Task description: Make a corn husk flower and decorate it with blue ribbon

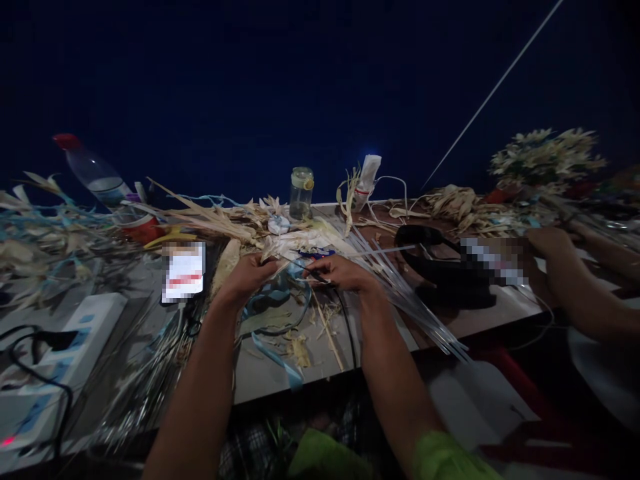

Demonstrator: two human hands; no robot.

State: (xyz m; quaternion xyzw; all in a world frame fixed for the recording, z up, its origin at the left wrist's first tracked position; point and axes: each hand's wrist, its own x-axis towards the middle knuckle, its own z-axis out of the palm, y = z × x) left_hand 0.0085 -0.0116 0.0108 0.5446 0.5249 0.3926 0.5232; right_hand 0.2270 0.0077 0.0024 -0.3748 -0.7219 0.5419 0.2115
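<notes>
My left hand [253, 275] is closed in a pinch beside pale dried husk pieces; what its fingertips hold is too small and dim to make out. Close by on the right, my right hand [341, 272] pinches a thin dark stem [303, 268] that slants toward the left fingertips. Just behind the hands lie a blue-handled tool [316, 254] and a heap of pale husks [313, 237]. Under and between my hands are light blue ribbons [275, 353] and husk scraps [299, 351] on the table [260, 387].
At left are a lit phone [183, 273], a power strip [83, 353], thin wires [145, 380] and a red-capped bottle [97, 177]. A jar [301, 193] stands behind. Clear rods [410, 313] and black headphones [450, 277] lie right, near another person's hand [550, 250].
</notes>
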